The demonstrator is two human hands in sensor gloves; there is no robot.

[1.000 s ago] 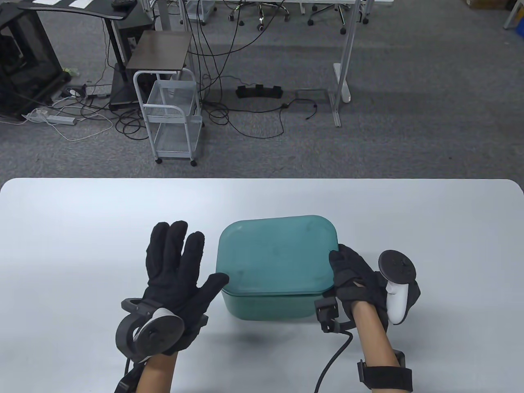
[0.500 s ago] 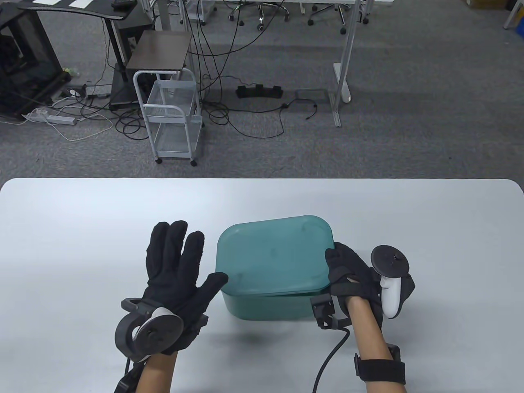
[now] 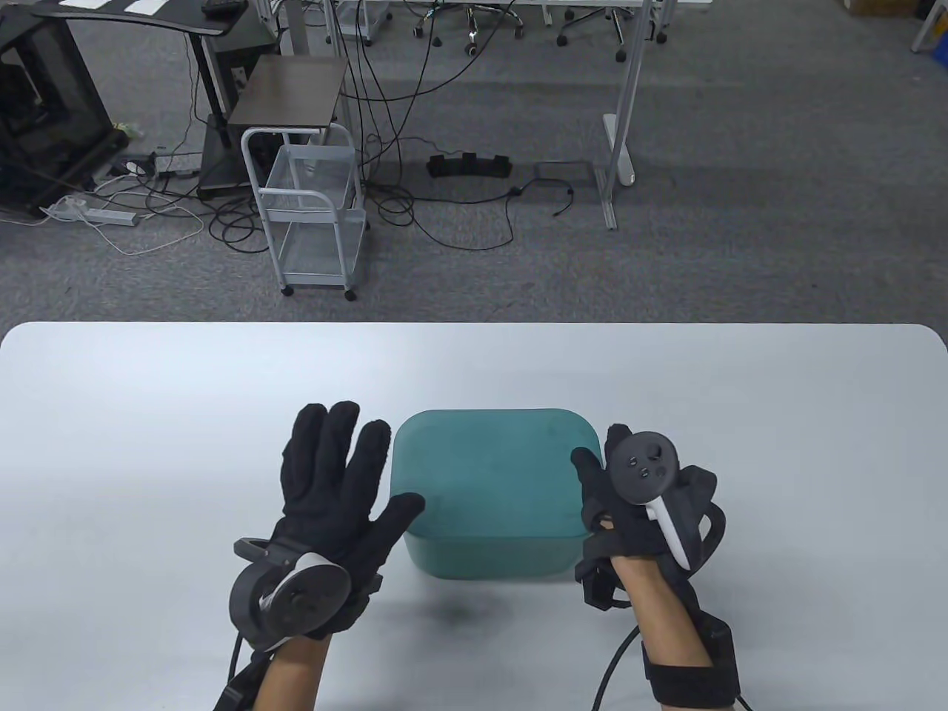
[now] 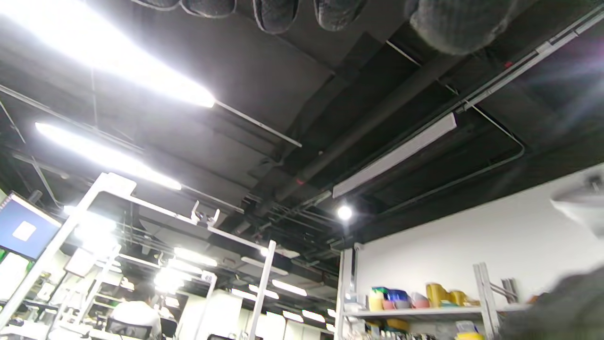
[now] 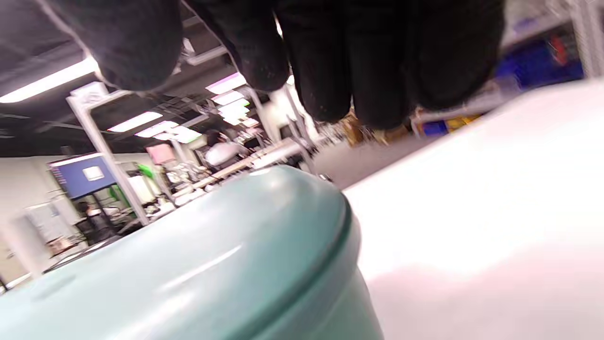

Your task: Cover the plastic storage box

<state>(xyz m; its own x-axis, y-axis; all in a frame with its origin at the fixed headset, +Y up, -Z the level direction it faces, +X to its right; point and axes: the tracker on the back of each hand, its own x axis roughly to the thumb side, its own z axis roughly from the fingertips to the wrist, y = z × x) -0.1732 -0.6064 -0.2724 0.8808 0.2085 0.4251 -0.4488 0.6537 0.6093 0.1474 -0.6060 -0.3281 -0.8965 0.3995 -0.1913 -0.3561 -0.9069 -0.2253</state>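
Observation:
The teal plastic storage box (image 3: 489, 557) stands near the table's front middle. Its teal lid (image 3: 492, 470) lies flat on top. The lid also shows in the right wrist view (image 5: 198, 269), seated on the rim. My left hand (image 3: 355, 474) is open with its fingers spread, just left of the box, and its thumb tip is at the lid's near left corner. My right hand (image 3: 600, 466) is at the box's right edge, back up. In the right wrist view its fingers (image 5: 330, 61) hang a little above the lid and grip nothing. The left wrist view shows only fingertips (image 4: 278, 12) and the ceiling.
The white table (image 3: 148, 415) stretches wide on both sides of the box. Its far edge is behind the box. On the floor beyond stand a white wire cart (image 3: 311, 215), loose cables and desk legs.
The lid was tilted, with its right edge held up by my right hand. It now lies flat on the box. My right hand has let go and turned back up. My left hand moved slightly right.

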